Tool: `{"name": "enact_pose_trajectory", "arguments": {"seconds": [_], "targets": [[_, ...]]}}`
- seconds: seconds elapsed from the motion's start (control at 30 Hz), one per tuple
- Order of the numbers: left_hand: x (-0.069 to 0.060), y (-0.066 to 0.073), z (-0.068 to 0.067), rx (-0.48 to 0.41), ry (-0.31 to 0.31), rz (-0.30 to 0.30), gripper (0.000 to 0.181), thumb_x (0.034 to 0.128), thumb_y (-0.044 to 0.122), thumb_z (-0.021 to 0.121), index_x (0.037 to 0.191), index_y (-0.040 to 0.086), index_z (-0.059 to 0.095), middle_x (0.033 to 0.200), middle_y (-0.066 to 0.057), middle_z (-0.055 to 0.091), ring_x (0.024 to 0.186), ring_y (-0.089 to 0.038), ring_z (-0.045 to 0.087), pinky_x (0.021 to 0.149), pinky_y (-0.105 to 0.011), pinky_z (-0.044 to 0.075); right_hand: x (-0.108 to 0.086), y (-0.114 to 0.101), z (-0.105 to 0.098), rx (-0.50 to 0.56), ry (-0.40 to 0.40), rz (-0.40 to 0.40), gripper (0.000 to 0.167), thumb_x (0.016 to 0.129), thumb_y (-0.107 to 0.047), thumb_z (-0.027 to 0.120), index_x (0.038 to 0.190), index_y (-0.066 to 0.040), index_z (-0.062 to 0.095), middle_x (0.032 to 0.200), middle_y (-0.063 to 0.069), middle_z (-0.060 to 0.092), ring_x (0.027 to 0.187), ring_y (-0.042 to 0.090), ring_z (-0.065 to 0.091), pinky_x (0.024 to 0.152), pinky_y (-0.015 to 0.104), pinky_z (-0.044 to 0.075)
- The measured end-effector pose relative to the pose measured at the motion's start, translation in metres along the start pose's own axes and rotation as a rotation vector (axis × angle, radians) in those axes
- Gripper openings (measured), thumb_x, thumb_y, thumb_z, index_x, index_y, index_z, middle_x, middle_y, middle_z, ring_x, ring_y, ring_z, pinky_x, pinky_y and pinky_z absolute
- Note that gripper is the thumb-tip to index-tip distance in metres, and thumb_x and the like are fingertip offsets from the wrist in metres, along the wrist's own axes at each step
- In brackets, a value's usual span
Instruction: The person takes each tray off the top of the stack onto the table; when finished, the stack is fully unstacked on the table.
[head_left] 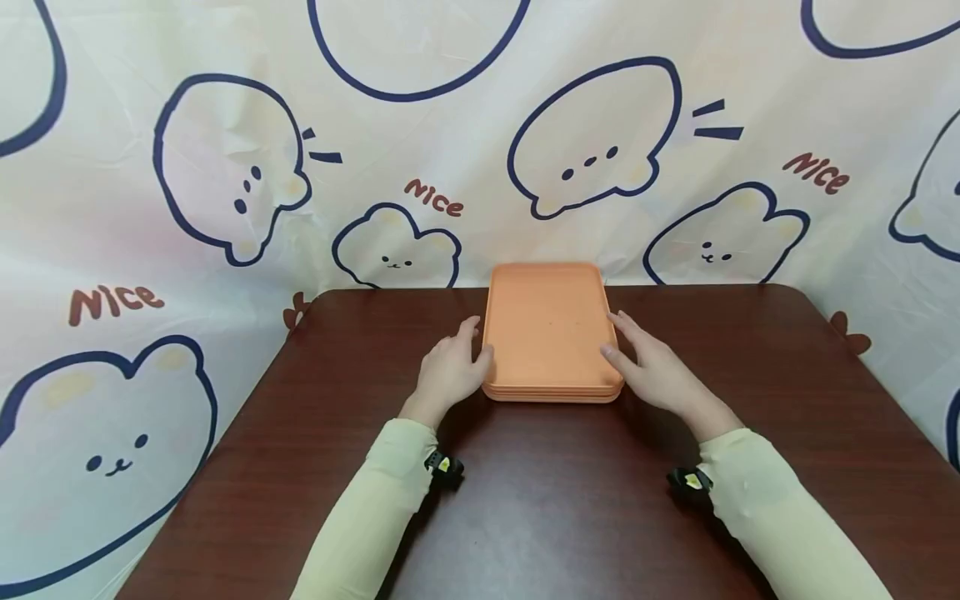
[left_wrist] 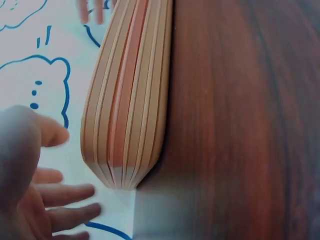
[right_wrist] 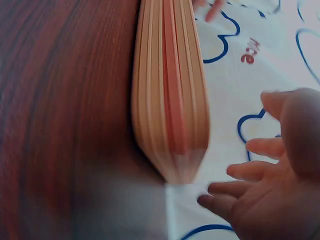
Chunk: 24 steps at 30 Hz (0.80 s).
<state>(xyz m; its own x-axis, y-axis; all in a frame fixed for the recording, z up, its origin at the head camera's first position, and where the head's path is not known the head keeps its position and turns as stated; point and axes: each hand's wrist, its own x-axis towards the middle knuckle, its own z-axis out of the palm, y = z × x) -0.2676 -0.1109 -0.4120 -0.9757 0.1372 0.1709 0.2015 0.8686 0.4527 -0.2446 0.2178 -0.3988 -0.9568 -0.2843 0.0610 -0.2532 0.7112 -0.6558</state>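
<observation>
A stack of several shallow orange trays lies on the table, its long sides running away from me. In the left wrist view the layered side of the tray stack shows one redder layer among paler ones. My left hand is beside the stack's left edge, fingers spread and thumb apart. On the opposite side, my right hand has its fingers extended toward the right edge. Both wrist views show a gap between each hand and the stack's side. Neither hand holds anything.
The dark brown wooden table has a far edge just behind the stack. A pale cloth backdrop with cartoon bears rises behind and at both sides. Black wrist straps with cameras sit on both sleeves.
</observation>
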Motion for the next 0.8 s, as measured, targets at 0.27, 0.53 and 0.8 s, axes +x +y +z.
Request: {"name": "enact_pose_trajectory", "arguments": {"seconds": [0.27, 0.53, 0.8], "targets": [[0.01, -0.001, 0.009, -0.107, -0.024, -0.173, 0.04, 0.1068, 0.04, 0.059, 0.134, 0.011, 0.064, 0.092, -0.004, 0.068, 0.081, -0.026, 0.064, 0.078, -0.044, 0.052, 0.016, 0.021, 0.008, 0.465, 0.095, 0.257, 0.054, 0.116, -0.02, 0.048, 0.166, 0.0, 0.038, 0.168, 0.025, 0.045, 0.151, 0.04, 0.052, 0.121, 0.051, 0.046], [0.016, -0.001, 0.017, -0.149, 0.041, -0.156, 0.014, 0.1058, 0.025, 0.063, 0.108, 0.011, 0.068, 0.096, -0.005, 0.067, 0.081, -0.025, 0.062, 0.07, -0.038, 0.048, 0.022, 0.029, 0.02, 0.549, 0.129, 0.361, 0.049, 0.116, -0.021, 0.048, 0.16, 0.001, 0.048, 0.161, 0.025, 0.052, 0.143, 0.036, 0.059, 0.119, 0.046, 0.05], [0.017, -0.01, 0.004, -0.384, 0.145, -0.207, 0.017, 0.1042, 0.019, 0.064, 0.11, 0.005, 0.072, 0.1, -0.012, 0.073, 0.085, -0.027, 0.067, 0.074, -0.038, 0.056, 0.021, 0.024, 0.024, 0.461, 0.135, 0.357, 0.048, 0.114, -0.019, 0.052, 0.159, -0.002, 0.052, 0.164, 0.022, 0.051, 0.145, 0.033, 0.054, 0.117, 0.043, 0.052]]}}
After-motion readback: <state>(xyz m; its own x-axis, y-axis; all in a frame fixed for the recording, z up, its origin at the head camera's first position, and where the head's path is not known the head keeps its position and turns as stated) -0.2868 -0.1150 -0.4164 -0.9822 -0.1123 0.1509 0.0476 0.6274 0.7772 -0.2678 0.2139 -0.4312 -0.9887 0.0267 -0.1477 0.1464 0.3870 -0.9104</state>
